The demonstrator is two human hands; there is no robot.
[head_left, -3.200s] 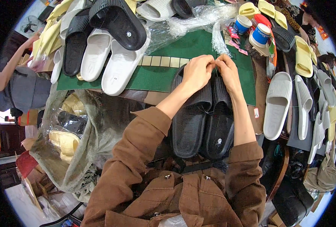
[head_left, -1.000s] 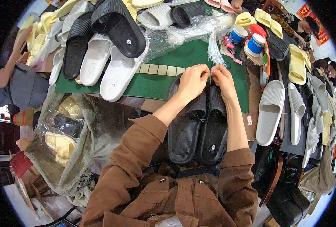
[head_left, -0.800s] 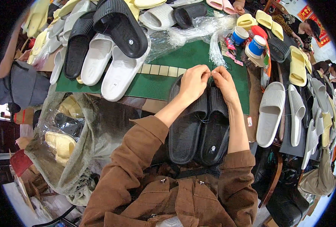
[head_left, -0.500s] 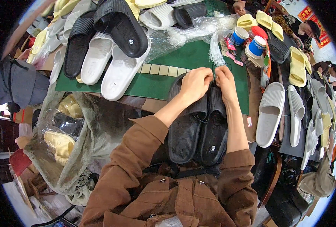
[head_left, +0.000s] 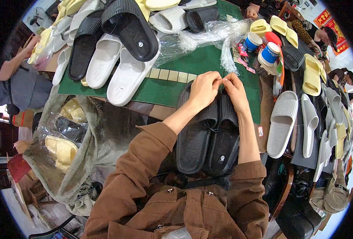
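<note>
At the green mat's (head_left: 172, 85) near edge, black slipper pair (head_left: 208, 139), soles together: keep your left hand (head_left: 203, 88) and right hand (head_left: 235, 91) pinched shut on the toe-end tie, slippers aligned.

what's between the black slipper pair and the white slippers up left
In the head view, bare green mat with a row of tan tiles separates the black slipper pair from the white slippers.

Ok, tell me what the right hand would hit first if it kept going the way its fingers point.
The right hand points up and away across the green mat. It would probably meet the bundle of clear plastic ties first, with the blue-and-white cups just right of that line; depth is unclear.
</note>
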